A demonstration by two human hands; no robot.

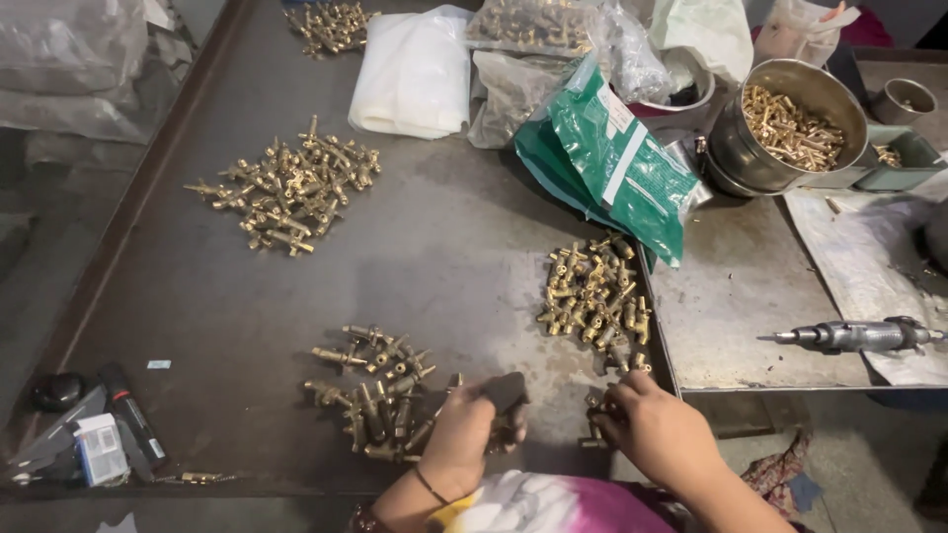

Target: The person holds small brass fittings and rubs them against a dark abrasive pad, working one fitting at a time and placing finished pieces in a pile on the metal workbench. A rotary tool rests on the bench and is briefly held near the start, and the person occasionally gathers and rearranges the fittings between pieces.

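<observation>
A: where are the hands?

B: both at the near edge of the dark metal table [444, 247]. left hand [464, 424] is clenched around a dark block [509, 393], at the right side of the near pile of brass fittings [380, 395]. right hand [657, 429] has its fingers pinched on a single brass fitting [595, 419]

A: which way does that fitting point?

B: long axis runs roughly near-to-far, close to upright in the fingers, mostly hidden by them. fittings in the near pile lie every which way, many with stems aimed far-right

A: room to move?

B: open table between the near pile and the far-left pile [286, 188]. another pile [597, 296] sits just far of the right hand, hard against the table's right lip. beyond that lip a lighter tray [741, 296] with an air tool [859, 336] lying left-right, tip pointing left. green bag [617, 158] and steel bowl [780, 123] at the far right
</observation>
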